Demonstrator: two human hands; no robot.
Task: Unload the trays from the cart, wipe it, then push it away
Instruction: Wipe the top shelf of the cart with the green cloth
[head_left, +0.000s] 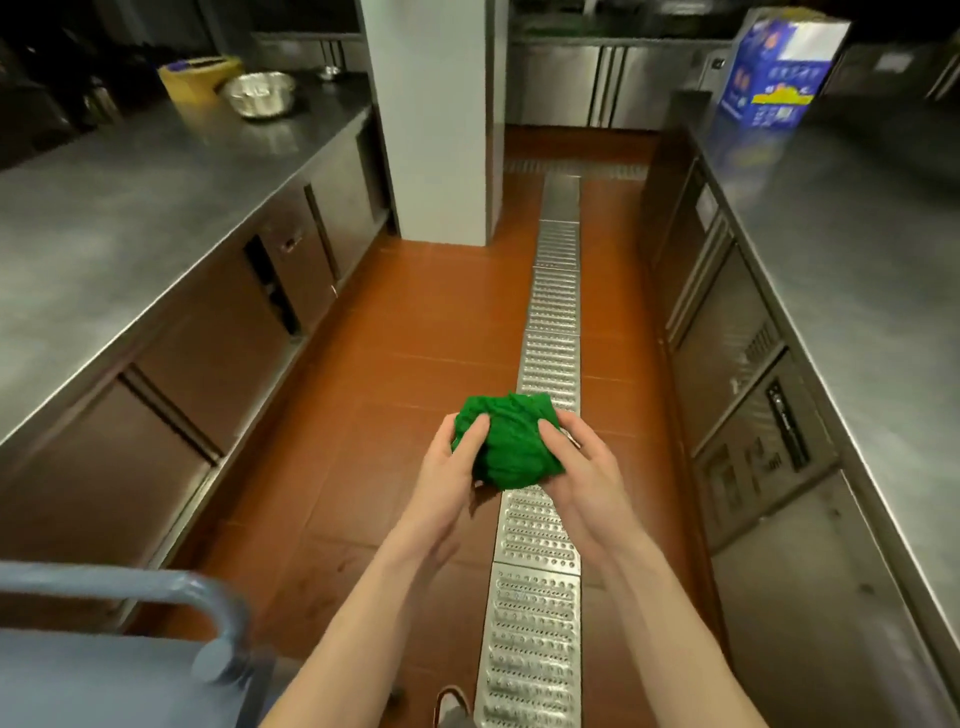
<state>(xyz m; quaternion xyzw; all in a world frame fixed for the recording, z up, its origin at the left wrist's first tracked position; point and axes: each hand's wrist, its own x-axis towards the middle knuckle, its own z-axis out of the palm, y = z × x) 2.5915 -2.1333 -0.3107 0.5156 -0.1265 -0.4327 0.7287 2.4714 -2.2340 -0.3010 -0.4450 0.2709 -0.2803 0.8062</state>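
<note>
Kitchen aisle, benches flanking drain (548, 332) | left hand (447, 467), right hand (582, 467) clutch cloth (506, 441) above drain | cart (104, 649) left (bunched cloth may slip).

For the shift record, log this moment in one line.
left hand + right hand: grip green cloth | cart: lower left, untouched

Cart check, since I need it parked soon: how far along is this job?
The visible corner of the cart carries no trays, so unloading looks done there; the rest is out of frame. In hand: both hands, left hand and right hand, hold a bunched green cloth over the floor. Wiping and pushing remain.
</note>
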